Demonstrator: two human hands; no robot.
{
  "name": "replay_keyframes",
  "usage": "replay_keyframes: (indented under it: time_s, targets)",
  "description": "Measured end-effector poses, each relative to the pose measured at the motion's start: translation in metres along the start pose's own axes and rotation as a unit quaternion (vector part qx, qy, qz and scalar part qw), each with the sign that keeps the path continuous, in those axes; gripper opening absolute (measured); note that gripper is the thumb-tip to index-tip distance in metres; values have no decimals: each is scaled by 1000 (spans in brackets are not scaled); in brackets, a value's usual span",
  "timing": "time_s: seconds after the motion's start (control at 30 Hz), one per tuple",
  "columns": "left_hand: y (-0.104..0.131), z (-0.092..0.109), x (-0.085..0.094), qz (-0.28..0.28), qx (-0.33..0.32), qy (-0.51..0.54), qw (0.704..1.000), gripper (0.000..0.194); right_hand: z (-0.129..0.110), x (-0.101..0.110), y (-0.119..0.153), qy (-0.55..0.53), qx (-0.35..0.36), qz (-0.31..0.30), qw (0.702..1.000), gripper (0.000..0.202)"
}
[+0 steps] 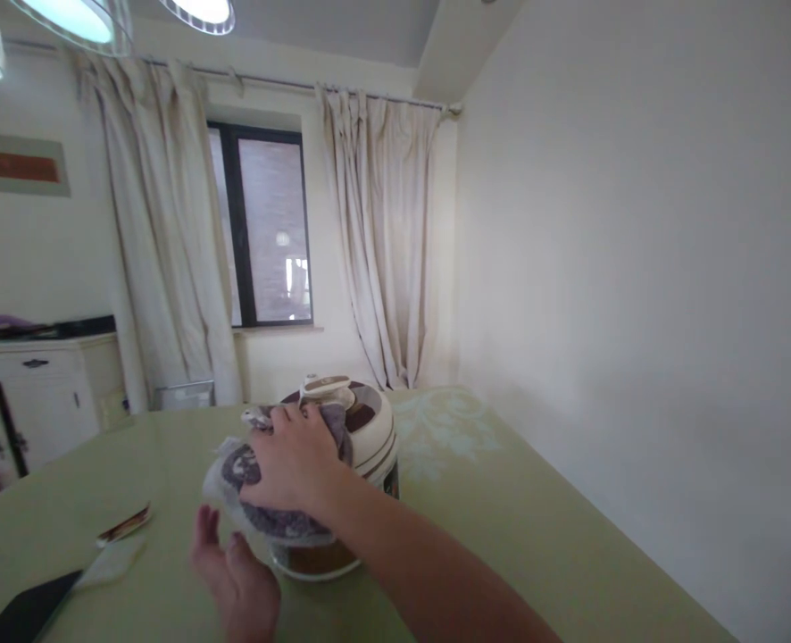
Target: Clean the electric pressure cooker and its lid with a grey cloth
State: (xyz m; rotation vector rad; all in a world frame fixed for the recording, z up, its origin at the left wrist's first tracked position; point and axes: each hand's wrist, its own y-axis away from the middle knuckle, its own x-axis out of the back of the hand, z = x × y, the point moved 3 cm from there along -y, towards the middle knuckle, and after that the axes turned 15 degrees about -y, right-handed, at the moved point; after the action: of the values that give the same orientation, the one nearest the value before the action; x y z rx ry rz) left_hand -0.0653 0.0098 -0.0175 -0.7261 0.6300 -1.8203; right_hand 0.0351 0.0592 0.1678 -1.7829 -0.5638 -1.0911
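The right hand (292, 457) lies spread across a grey-purple cloth (281, 522) with a pale, filmy edge, against the near left side of a round cream-and-brown cooker (374, 438). Its thumb and fingers are set wide; whether they pinch the cloth or only press it, I cannot tell. The left hand (238, 576) is empty, fingers loosely parted, just beside the cooker's base at its near left, apart from the cloth.

The step in hand seems to be working the cloth over the cooker's side. The next move, I judge, calls for even pressure from the right palm and the left hand brought in to steady the cooker.

The cooker stands on a green bench (516, 545). Left of it and well apart lie a small brownish packet (124, 525) and, nearer the viewer, a dark flat object (30, 607). Beyond it are a window (275, 228) and pale curtains (386, 232).
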Motion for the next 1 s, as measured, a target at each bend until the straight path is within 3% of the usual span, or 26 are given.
replay_keyframes:
  time_s: [0.07,0.1,0.13,0.2,0.3,0.37,0.4,0.5,0.6,0.7,0.8,0.9,1.0]
  targets:
    - [-3,26,28,97,-65,-30,993,80,2,3,-18,-27,9,-39,999,57]
    - [-7,42,37,104,-117,-43,987,83,6,6,-24,-59,10,-54,997,62]
    - [-14,59,41,77,-170,-49,981,82,10,10,-29,-100,13,-63,993,66]
    - [-36,87,36,-31,-228,-72,971,80,22,21,-35,-199,22,-52,978,66]
    - [-82,106,14,-125,-230,-142,955,97,52,43,-36,-277,-16,65,958,60]
    - [-115,101,-4,-188,-214,-169,943,96,76,55,-31,-242,-73,146,956,56]
    - [-131,95,-13,-226,-203,-162,939,91,87,58,-28,-217,-98,154,959,50]
    - [-173,66,-30,-342,-132,-91,926,80,113,52,-20,-201,-135,83,967,42]
    - [-193,41,-32,-357,-54,-33,932,76,126,40,-16,-222,-144,53,963,45]
    - [-180,37,-16,-302,-76,-20,950,70,129,33,-16,-210,-126,62,967,46]
    - [-134,61,7,-241,-213,-59,945,50,128,31,-18,-188,-97,47,976,44]
    - [-67,100,19,-172,-377,-130,901,38,130,32,-20,-159,-102,32,981,42]
    - [-13,130,11,-135,-507,-163,835,42,130,36,-25,-129,-103,16,986,41]
